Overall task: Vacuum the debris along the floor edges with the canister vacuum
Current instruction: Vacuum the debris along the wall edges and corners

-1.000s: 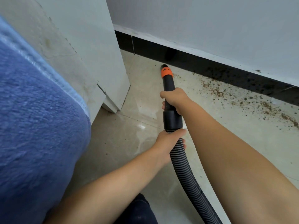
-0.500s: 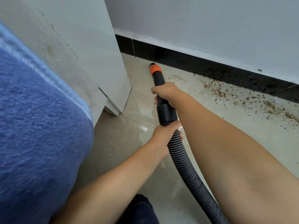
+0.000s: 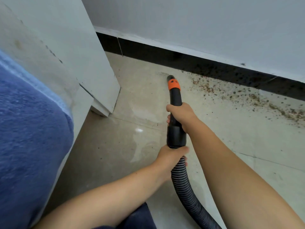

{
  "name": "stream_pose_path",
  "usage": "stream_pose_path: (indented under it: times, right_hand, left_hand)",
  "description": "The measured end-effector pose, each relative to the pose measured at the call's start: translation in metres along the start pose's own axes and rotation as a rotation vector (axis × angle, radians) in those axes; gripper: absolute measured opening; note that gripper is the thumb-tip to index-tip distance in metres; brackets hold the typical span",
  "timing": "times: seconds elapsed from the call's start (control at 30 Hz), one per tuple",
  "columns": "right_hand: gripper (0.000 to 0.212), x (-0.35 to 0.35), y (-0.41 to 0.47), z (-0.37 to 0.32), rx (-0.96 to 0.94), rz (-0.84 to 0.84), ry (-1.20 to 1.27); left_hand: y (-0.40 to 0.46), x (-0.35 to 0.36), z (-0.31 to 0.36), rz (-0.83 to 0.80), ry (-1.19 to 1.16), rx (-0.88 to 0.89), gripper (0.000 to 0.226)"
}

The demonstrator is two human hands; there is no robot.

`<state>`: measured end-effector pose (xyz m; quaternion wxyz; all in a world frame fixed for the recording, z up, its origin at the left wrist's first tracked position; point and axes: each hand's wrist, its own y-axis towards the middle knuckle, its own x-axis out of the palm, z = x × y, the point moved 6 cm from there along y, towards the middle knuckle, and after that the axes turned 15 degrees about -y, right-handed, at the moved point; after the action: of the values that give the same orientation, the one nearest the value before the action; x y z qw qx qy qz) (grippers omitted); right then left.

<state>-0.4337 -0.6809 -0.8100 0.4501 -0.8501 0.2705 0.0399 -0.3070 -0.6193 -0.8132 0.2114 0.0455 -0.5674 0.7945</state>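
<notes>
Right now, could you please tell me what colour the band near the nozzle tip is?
Orange; the band shows clearly in the head view, on the black nozzle.

Pale tiled floor (image 3: 214, 133), glossy w/ faint smears. Brown debris (image 3: 257, 100) scattered in a band along the black baseboard (image 3: 165, 53), thicker toward the right. White cabinet (image 3: 92, 66) stands on it at left, corner near the baseboard.

A single head-worn camera looked forward and steeply down, close over the person's forearms. It faced the far wall (image 3: 198, 22) and black baseboard (image 3: 165, 55) across pale floor tile (image 3: 247, 138), with a blue blanket (image 3: 24, 129) near on the left.
</notes>
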Motion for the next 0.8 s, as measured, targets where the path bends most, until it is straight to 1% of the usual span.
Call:
stream_pose_path:
  times: [0.17,0.27,0.37,0.47,0.53,0.67,0.73,0.8]
  right_hand:
    - [0.013,-0.010,0.001,-0.008,0.020,0.022,0.023]
    - [0.014,0.001,0.006,-0.028,-0.015,-0.040,-0.026]
    - [0.012,0.019,0.006,-0.046,-0.053,-0.119,-0.090]
    - [0.014,0.026,0.007,-0.051,-0.063,-0.142,-0.104]
    - [0.013,0.024,0.007,-0.048,-0.050,-0.136,-0.095]
    - [0.013,0.004,-0.003,-0.023,0.002,-0.082,-0.039]
    - [0.014,-0.003,-0.012,-0.005,0.010,-0.112,-0.030]
    - [0.014,-0.001,-0.025,0.012,0.008,-0.192,-0.067]
  left_hand:
    - [0.000,0.007,0.008,-0.041,-0.017,-0.004,0.015]
    - [0.003,0.009,0.020,-0.043,-0.088,0.014,0.012]
    - [0.007,0.005,0.030,-0.025,-0.136,0.034,0.017]
    - [0.010,0.000,0.035,-0.018,-0.155,0.056,0.020]
    - [0.009,-0.001,0.033,-0.013,-0.138,0.055,0.021]
    - [-0.001,0.005,0.014,-0.030,-0.041,0.026,0.015]
    - [-0.009,0.009,-0.006,-0.042,-0.015,-0.001,0.015]
    - [-0.020,0.011,-0.030,-0.038,-0.018,-0.033,0.015]
